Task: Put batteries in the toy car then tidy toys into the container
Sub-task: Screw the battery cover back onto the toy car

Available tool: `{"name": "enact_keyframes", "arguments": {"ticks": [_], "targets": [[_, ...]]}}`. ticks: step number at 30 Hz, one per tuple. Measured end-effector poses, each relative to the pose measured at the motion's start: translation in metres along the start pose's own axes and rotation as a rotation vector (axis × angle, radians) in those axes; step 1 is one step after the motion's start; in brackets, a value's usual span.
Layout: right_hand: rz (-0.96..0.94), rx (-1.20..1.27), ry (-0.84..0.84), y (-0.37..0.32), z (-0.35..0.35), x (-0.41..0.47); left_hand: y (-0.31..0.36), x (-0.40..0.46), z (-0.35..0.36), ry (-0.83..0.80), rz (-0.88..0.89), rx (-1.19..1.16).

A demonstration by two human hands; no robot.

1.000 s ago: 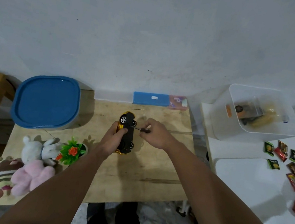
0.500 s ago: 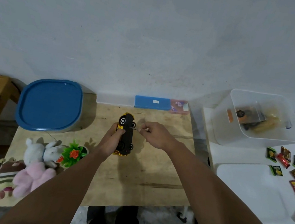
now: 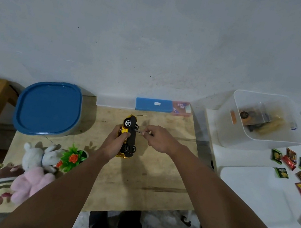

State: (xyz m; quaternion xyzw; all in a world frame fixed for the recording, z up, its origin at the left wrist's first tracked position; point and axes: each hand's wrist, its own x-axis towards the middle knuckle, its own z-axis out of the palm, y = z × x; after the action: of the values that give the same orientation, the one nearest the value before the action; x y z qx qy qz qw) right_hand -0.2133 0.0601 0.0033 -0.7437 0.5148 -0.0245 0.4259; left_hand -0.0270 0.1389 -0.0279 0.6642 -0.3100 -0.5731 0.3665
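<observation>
Right now our left hand point(image 3: 114, 143) grips the toy car point(image 3: 129, 137) at the centre of the frame, fingers curled round its yellow body so the car stands on its side with the black underside turned to the right. Our right hand point(image 3: 158, 139) pinches a thin screwdriver point(image 3: 139, 131), its tip touching the underside near the upper wheels. We judge that we are working the battery cover screw, so the battery step is in hand and the tidying is not yet begun. Which way the screw is being turned we cannot tell, and no batteries show plainly. Next we need to keep the car steady in the left hand and the tip square in the screw head, since it could slip on the smooth plastic.

Outward on the wooden table point(image 3: 155, 182), the blue-lidded container point(image 3: 48, 107) sits at the left of the frame with its lid on. Below it, lower left, lie the white plush rabbit point(image 3: 35, 157), the pink plush point(image 3: 27, 183) and a small artificial plant point(image 3: 73, 158), all waiting. At the upper right stands a clear bin point(image 3: 285, 136), with snack packets point(image 3: 292, 168) scattered beneath it
</observation>
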Motion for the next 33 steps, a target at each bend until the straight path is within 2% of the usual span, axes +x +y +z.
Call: {"name": "enact_keyframes", "arguments": {"ticks": [10, 13, 15, 19, 23, 28, 33], "targets": [[0.033, 0.014, -0.020, -0.001, -0.005, 0.002, 0.008, -0.001, 0.004, 0.012, 0.019, 0.014], [0.061, -0.023, 0.014, 0.003, -0.007, 0.002, 0.008, 0.002, 0.005, 0.063, 0.016, 0.044], [0.095, -0.029, 0.052, 0.011, -0.007, 0.002, 0.004, 0.006, 0.005, 0.119, 0.042, 0.138], [0.159, -0.050, 0.166, 0.031, 0.001, 0.003, -0.008, 0.011, 0.015, 0.208, 0.122, 0.476], [0.170, -0.050, 0.232, 0.043, 0.010, 0.002, -0.017, 0.018, 0.038, 0.289, 0.093, 0.788], [0.156, -0.047, 0.272, 0.057, 0.016, 0.003, -0.033, 0.030, 0.061, 0.309, 0.018, 0.969], [0.135, -0.034, 0.313, 0.065, 0.014, 0.003, -0.049, 0.038, 0.079, 0.332, -0.039, 1.054]]}}
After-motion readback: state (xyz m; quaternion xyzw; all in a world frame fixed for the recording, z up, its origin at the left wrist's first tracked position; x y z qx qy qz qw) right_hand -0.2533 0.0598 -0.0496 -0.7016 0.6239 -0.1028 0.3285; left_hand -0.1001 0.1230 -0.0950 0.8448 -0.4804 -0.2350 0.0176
